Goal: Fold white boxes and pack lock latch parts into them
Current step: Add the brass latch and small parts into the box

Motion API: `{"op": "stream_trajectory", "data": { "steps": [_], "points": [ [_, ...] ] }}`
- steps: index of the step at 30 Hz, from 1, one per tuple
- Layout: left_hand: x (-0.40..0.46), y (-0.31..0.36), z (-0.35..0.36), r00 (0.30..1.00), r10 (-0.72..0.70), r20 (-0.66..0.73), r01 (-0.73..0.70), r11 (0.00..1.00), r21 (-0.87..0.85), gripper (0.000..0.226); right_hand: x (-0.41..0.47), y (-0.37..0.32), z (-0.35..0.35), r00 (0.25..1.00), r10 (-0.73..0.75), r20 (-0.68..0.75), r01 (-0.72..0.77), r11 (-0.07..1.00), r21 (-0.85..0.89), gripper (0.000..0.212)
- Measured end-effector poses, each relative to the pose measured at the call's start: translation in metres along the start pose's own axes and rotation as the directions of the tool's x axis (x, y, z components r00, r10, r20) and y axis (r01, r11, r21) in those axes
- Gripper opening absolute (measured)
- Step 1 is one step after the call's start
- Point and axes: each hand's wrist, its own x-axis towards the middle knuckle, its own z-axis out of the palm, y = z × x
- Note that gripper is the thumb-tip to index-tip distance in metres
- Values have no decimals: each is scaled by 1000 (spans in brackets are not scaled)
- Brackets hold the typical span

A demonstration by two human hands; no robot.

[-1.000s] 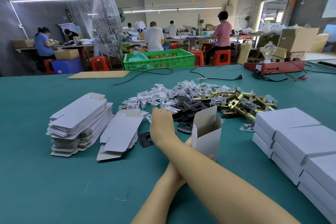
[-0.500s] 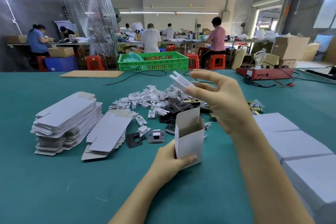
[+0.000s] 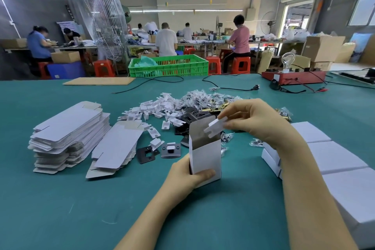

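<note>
Since 0.5 s ago: right hand [image 3: 253, 119] has come down from above the parts pile to the mouth of the open white box [image 3: 205, 148]; white plastic insert [image 3: 215, 127] now sits at the box opening, part-way over the rim.

Left to right on the green tabletop [image 3: 60, 209]:
- Tall stack of flat box blanks [image 3: 67, 132], far left.
- Lower stack of blanks [image 3: 115, 148] just beside it.
- 2 dark latch plates [image 3: 158, 151] lying flat near the box.
- Left hand [image 3: 188, 176] grips the box low down, thumb across its front face; box stands upright, top flap raised.
- Behind the box: loose pile of white inserts [image 3: 158, 107], black plates and brass latch parts [image 3: 219, 107].
- Right hand fingers pinch the insert by its far end.
- Stacked closed white boxes [image 3: 334, 158] at far right, partly behind the right forearm.
</note>
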Motion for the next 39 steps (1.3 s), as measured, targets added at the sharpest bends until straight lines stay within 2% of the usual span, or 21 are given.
{"op": "stream_trajectory", "data": {
  "steps": [8, 11, 15, 22, 28, 32, 39],
  "points": [
    [0, 1, 0, 1000, 1, 9, 0, 1000, -14, 32, -1, -8, -7, 994, -81, -74, 64, 977, -202, 19],
    [0, 1, 1, 1000, 7, 7, -7, 1000, -23, 35, -4, -22, -4, 995, -98, -4, 94, 964, -249, 19],
    [0, 0, 1, 1000, 14, 12, -13, 999, -34, 42, -2, -40, 14, 989, -97, 110, 135, 900, -414, 19],
    [-1, -2, 2, 996, 67, -58, -68, 997, -23, 35, -1, -57, 39, 972, -66, 224, 181, 818, -546, 25],
    [-1, -1, 2, 993, 98, -67, -97, 995, 22, 37, -2, -61, 39, 974, -15, 225, 153, 777, -610, 29],
    [-3, 0, 4, 989, 128, -72, -126, 991, 35, 41, -6, -64, 28, 988, -16, 152, 114, 737, -666, 31],
    [-4, 2, 4, 978, 182, -99, -175, 982, 77, 42, -16, -68, 8, 995, -8, 98, 70, 756, -651, 28]
  ]
}}
